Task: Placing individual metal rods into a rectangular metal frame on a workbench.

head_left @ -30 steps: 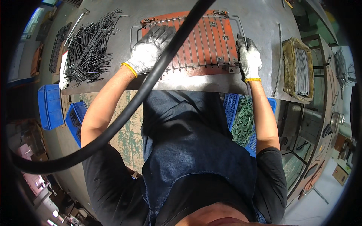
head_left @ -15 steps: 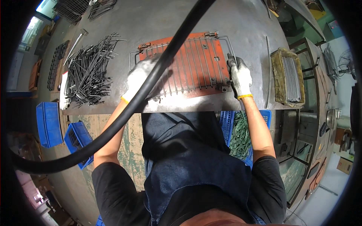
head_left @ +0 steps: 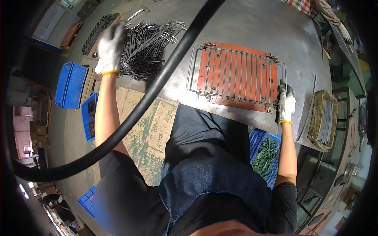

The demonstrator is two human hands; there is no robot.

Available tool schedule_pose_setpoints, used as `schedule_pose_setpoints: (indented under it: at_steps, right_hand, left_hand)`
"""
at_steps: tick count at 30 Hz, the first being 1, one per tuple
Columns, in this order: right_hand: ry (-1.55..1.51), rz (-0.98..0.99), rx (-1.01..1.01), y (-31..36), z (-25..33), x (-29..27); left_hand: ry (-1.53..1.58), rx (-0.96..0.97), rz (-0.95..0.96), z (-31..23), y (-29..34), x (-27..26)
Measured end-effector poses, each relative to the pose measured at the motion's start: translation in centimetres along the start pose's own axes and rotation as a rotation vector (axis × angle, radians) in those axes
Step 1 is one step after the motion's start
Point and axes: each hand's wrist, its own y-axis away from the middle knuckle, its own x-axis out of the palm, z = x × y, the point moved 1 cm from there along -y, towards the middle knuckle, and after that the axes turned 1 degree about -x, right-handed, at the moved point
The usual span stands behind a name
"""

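On the metal table lies a red flat plate with small clamps at its corners. A row of thin metal rods runs across it, with a bent wire handle at its left side and another at its right. My right hand, in a white glove with dark fingertips, is closed round the lower part of the right wire handle. My left hand, gloved alike, is raised at the left edge of a heap of short dark metal rods; motion smears its fingers.
A thick black hose crosses in front of the view. Blue bins stand at the left, and a blue basket of green strips below the table. A box of straight rods sits right. Another person's gloved hand is far right.
My left hand has left the plate's left side and moved left to the heap of rods. The right hand stays at the right handle. The view has turned left, bringing another person into sight.
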Motion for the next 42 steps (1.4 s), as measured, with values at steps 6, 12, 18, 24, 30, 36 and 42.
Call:
schedule_pose_setpoints:
  at_steps: [6, 12, 18, 24, 30, 36, 42]
  right_hand:
    - [-0.034, 0.024, 0.034, 0.1, 0.0, -0.2]
    - [0.074, -0.011, 0.04, -0.4, -0.3, 0.4]
    - [0.156, 0.037, -0.041, 0.0, -0.4, -1.3]
    - [0.632, 0.036, -0.455, 3.7, 4.2, -3.6]
    - [-0.446, 0.323, -0.272, 9.1, 4.9, -3.5]
    - [-0.375, 0.138, -0.252, 7.8, 3.2, -2.6]
    - [-0.134, 0.275, -0.18, 6.2, 2.4, -1.8]
  left_hand:
    - [-1.128, 0.226, 0.56, 4.4, -0.4, 9.0]
    - [-0.955, 0.195, 0.485, 6.2, -4.3, 7.3]
    - [0.331, -0.318, 0.56, -7.2, 0.2, 9.3]
    - [0.661, -0.094, 1.021, -7.6, 13.1, 21.5]
    - [1.128, -1.001, 1.243, -13.4, 21.4, 26.6]
    - [0.716, -0.689, 1.366, -13.1, 20.5, 29.3]
    - [0.238, -0.418, 1.318, -14.1, 19.4, 29.5]
